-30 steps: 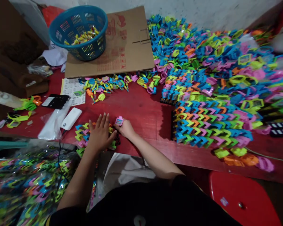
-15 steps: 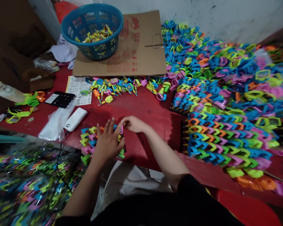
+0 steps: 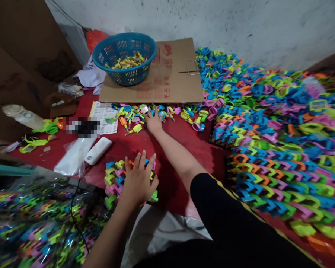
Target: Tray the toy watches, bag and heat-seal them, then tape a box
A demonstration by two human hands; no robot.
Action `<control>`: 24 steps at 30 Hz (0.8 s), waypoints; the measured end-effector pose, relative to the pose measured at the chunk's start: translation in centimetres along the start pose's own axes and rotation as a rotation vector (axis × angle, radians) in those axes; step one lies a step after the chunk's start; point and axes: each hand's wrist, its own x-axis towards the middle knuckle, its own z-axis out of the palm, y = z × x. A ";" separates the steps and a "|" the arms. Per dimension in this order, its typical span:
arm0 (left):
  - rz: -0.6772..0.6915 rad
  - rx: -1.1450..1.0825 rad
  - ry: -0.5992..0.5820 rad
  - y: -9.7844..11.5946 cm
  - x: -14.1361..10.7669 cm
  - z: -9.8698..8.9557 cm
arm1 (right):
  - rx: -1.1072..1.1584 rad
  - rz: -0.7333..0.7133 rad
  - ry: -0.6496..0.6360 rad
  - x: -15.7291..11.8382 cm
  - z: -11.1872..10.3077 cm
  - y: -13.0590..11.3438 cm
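My left hand [image 3: 139,180] lies with its fingers spread over a tray-like block of small plastic toy watch pieces [image 3: 111,182] in blue, yellow, pink, orange and green, set in close rows near the table's front edge. The hand covers the block's middle and right part. Farther off, my right hand [image 3: 154,123] reaches to the front of a loose row of small coloured watch pieces [image 3: 132,120] along the cardboard's edge. Its fingers are apart at the pieces, and I see nothing held in them.
A blue basket [image 3: 125,80] of small yellow pieces stands on flat cardboard [image 3: 181,87]. On the right lie a large heap [image 3: 257,85] and packed rows [image 3: 276,182] of coloured watches. Left are a white power bank [image 3: 99,150], clear bags [image 3: 69,160] and a bottle [image 3: 22,116].
My right hand has left the block beside my left hand and moved forward to the loose pieces. My left hand stays on the block. The camera view has tilted up.
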 end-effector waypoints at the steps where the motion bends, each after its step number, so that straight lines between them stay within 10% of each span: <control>1: 0.000 -0.004 0.007 0.0 0.0 0.0 | -0.016 -0.019 0.005 -1.2 0.1 0.5; 17: -0.016 0.031 -0.021 0.2 0.9 -0.8 | 0.275 -0.142 0.113 -27.2 1.6 8.4; 24: 0.012 0.031 -0.042 0.2 1.6 -1.1 | 0.332 -0.070 0.225 -32.1 0.2 8.5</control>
